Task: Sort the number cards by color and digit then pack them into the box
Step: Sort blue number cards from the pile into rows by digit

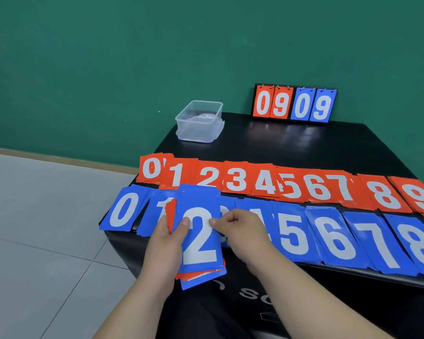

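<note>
Two rows covered the black desk (279,140) by the green wall (108,57), red cards (235,179) behind blue cards (333,238); left fingers (184,226) clamped a stack (196,280), right fingers (230,217) pinched its top card (198,199).

The left grip (168,243) holds a mixed stack of cards (196,280), while the right grip (240,231) pinches the right edge of its top card, a blue 2 (201,243). On the black desk (304,143) lie a far row of red piles (267,182), 0 to 9, and a near row of blue piles (328,236); behind stand a clear box (198,121) and a scoreboard (294,105) reading 0909.
</note>
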